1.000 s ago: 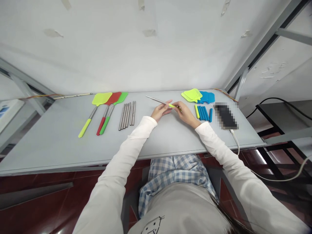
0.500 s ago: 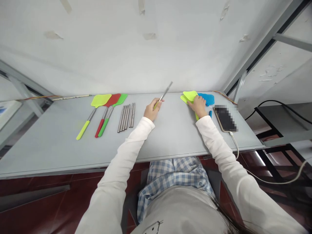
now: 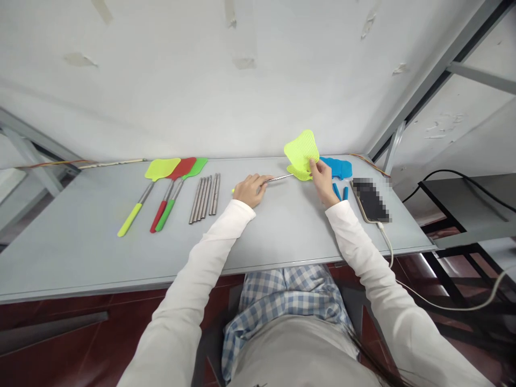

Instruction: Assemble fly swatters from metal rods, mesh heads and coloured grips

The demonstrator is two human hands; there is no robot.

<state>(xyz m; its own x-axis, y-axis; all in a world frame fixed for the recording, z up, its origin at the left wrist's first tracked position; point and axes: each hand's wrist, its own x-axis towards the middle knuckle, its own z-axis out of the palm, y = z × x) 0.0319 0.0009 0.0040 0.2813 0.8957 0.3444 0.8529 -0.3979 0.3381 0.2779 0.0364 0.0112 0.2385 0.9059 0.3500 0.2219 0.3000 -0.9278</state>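
My left hand (image 3: 249, 190) is closed around a metal rod (image 3: 281, 177) with a yellow-green end showing behind the palm. The rod points right, its tip beside the yellow-green heads; whether it touches one I cannot tell. Between thumb and fingers, my right hand (image 3: 323, 180) pinches a yellow-green fly swatter head (image 3: 302, 149), raised and tilted above the tabletop. Below it is a second yellow-green swatter head (image 3: 297, 172), partly hidden. Blue swatter heads (image 3: 342, 169) lie just right of this hand, with blue handles (image 3: 345, 193) in front of them.
Yellow (image 3: 163, 169), red (image 3: 184, 168) and green (image 3: 197, 166) fly swatters with handles lie on the left of the grey table (image 3: 266, 242). Several metal tubes (image 3: 205, 199) lie beside them. A phone (image 3: 371, 201) with a white cable is at right. The wall (image 3: 181, 80) stands behind.
My right hand has lifted the yellow-green swatter head and moved it left. My left hand has lowered the rod from a steep slant to nearly level, pointing at the heads.
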